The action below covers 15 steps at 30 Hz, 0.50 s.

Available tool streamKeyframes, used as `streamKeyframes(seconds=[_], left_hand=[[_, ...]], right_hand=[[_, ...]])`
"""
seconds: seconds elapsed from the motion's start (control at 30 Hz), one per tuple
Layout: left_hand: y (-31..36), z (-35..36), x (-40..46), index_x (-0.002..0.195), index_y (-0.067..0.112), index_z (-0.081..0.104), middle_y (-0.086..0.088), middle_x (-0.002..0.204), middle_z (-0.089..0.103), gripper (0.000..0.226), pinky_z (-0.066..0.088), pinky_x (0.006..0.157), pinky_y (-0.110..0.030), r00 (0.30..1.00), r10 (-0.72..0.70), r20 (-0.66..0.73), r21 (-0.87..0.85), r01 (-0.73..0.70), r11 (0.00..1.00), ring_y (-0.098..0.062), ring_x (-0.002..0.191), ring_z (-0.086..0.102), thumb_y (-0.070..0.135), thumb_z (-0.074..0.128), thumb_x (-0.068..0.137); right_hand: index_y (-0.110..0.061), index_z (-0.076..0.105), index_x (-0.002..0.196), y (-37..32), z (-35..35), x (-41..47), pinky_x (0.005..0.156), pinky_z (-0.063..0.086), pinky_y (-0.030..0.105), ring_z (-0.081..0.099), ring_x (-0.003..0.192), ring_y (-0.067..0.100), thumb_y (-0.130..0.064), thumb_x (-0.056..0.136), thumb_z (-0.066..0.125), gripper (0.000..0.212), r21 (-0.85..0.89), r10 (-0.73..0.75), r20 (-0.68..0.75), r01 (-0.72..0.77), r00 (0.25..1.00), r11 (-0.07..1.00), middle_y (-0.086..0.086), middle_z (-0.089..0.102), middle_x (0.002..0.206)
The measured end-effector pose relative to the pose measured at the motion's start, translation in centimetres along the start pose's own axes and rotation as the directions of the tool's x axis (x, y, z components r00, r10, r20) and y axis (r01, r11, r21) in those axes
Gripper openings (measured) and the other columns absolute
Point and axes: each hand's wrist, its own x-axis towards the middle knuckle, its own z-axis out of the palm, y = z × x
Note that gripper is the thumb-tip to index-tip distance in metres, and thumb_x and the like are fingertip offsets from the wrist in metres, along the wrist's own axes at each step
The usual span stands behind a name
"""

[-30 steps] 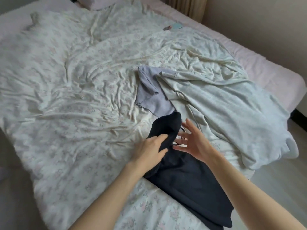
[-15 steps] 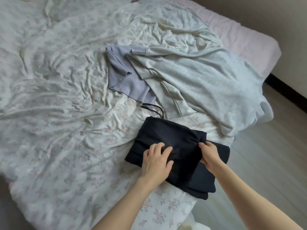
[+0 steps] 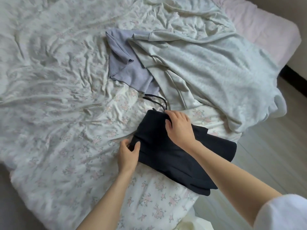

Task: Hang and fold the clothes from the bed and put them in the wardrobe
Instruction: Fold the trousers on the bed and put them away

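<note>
A folded dark navy garment (image 3: 167,151) lies on the bed (image 3: 54,100) in the lower centre of the frame, running from just right of centre down toward the lower right, its lower end reaching the bed's near edge; two dark drawstrings (image 3: 158,100) curl out of its upper end onto the sheet. The left hand (image 3: 128,155) is at the garment's left edge, slightly below centre; its thumb lies on top of the cloth and the other fingers are curled under the edge, so it pinches the fold between them. The right hand (image 3: 180,127) rests palm down on the garment's upper end, right of centre; its fingers are bent, close together, and their tips press the cloth where the drawstrings come out; whether they grip a drawstring I cannot tell. A white sleeve (image 3: 282,213) shows on the right arm in the lower right corner.

Above the dark garment, near the centre, a lavender garment (image 3: 123,63) lies crumpled; its right part is covered by a large light grey garment (image 3: 216,77), which spreads across the upper right of the frame and hangs over the bed's right edge. The bed is covered by a wrinkled white cover with a faint pink floral print, filling the left and upper parts of the frame; a pale pink mattress edge (image 3: 269,34) shows at the upper right; a light wood floor (image 3: 274,155) lies along the right side.
</note>
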Motion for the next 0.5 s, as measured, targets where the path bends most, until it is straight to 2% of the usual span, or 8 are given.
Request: streamKeyframes(seconds=[0.07, 0.13, 0.2, 0.23, 0.3, 0.33, 0.4, 0.5], left_hand=[[0.0, -0.2, 0.1, 0.107, 0.013, 0.05, -0.002, 0.114, 0.052, 0.033, 0.036, 0.077, -0.026, 0.989, -0.089, -0.12, -0.037, 0.085, 0.996, -0.02, 0.105, 0.052, 0.038, 0.061, 0.088], [-0.2, -0.4, 0.2, 0.095, 0.014, 0.052, 0.0, 0.104, 0.051, 0.029, 0.036, 0.072, -0.028, 0.967, -0.166, -0.191, -0.069, 0.155, 0.985, -0.017, 0.091, 0.051, 0.04, 0.062, 0.086], [-0.4, -0.5, 0.2, 0.08, 0.017, 0.055, 0.003, 0.089, 0.056, 0.026, 0.036, 0.067, -0.027, 0.971, -0.19, -0.147, -0.067, 0.182, 0.981, -0.014, 0.078, 0.051, 0.041, 0.059, 0.086], [-0.3, -0.6, 0.1, 0.068, 0.017, 0.052, 0.004, 0.075, 0.055, 0.031, 0.035, 0.062, -0.027, 0.975, -0.193, -0.113, -0.055, 0.187, 0.981, -0.013, 0.07, 0.049, 0.041, 0.058, 0.087], [-0.2, -0.7, 0.3, 0.052, 0.017, 0.035, 0.004, 0.054, 0.039, 0.048, 0.031, 0.054, -0.027, 0.973, -0.22, -0.066, -0.003, 0.221, 0.975, -0.015, 0.054, 0.04, 0.04, 0.057, 0.087], [-0.1, -0.8, 0.5, 0.05, 0.017, 0.031, 0.003, 0.051, 0.035, 0.051, 0.032, 0.055, -0.027, 0.965, -0.259, -0.051, 0.022, 0.26, 0.965, -0.016, 0.052, 0.038, 0.041, 0.057, 0.087], [0.2, -0.7, 0.9, 0.05, 0.017, 0.033, 0.003, 0.052, 0.039, 0.05, 0.038, 0.065, -0.03, 0.939, -0.343, -0.015, 0.049, 0.343, 0.938, -0.017, 0.054, 0.043, 0.041, 0.057, 0.086], [0.7, -0.7, 1.4, 0.048, 0.018, 0.032, 0.004, 0.049, 0.036, 0.045, 0.034, 0.069, -0.031, 0.922, -0.386, -0.014, 0.026, 0.386, 0.922, -0.017, 0.052, 0.039, 0.029, 0.056, 0.084]], right_hand=[[-0.015, 0.047, 0.134, -1.1, 0.9, 2.9, 0.102, 0.033, 0.039, 0.044, 0.124, 0.024, -0.029, 0.098, 0.041, 0.04, 0.026, 0.052, 0.14, -0.056, 0.989, 0.998, 0.003, 0.053, 0.131], [-0.012, 0.052, 0.128, -1.8, 1.5, 5.4, 0.094, 0.043, 0.042, 0.05, 0.117, 0.027, -0.035, 0.097, 0.042, 0.04, 0.061, 0.126, 0.27, -0.148, 0.955, 0.987, 0.006, 0.058, 0.125], [-0.01, 0.061, 0.114, -2.1, 1.6, 6.8, 0.083, 0.05, 0.041, 0.058, 0.102, 0.026, -0.037, 0.095, 0.047, 0.036, 0.072, 0.154, 0.327, -0.187, 0.932, 0.98, 0.008, 0.065, 0.111], [-0.01, 0.062, 0.109, -2.2, 1.7, 7.2, 0.082, 0.051, 0.04, 0.059, 0.098, 0.026, -0.036, 0.094, 0.049, 0.033, 0.073, 0.157, 0.349, -0.194, 0.924, 0.978, 0.008, 0.066, 0.107], [-0.01, 0.062, 0.107, -2.5, 1.8, 7.7, 0.083, 0.051, 0.04, 0.058, 0.099, 0.025, -0.03, 0.092, 0.052, 0.026, 0.067, 0.161, 0.388, -0.202, 0.907, 0.977, 0.007, 0.065, 0.105], [-0.01, 0.061, 0.106, -2.6, 2.0, 8.0, 0.084, 0.05, 0.04, 0.058, 0.1, 0.025, -0.027, 0.092, 0.053, 0.024, 0.057, 0.162, 0.407, -0.202, 0.899, 0.978, 0.007, 0.065, 0.104], [-0.01, 0.059, 0.103, -2.7, 2.2, 8.2, 0.085, 0.049, 0.041, 0.057, 0.099, 0.025, -0.024, 0.091, 0.052, 0.02, 0.042, 0.165, 0.412, -0.2, 0.896, 0.979, 0.006, 0.064, 0.1], [-0.011, 0.055, 0.1, -2.6, 2.9, 8.4, 0.088, 0.046, 0.043, 0.055, 0.099, 0.027, -0.023, 0.091, 0.049, 0.016, 0.0, 0.152, 0.393, -0.165, 0.907, 0.986, 0.005, 0.063, 0.095]])
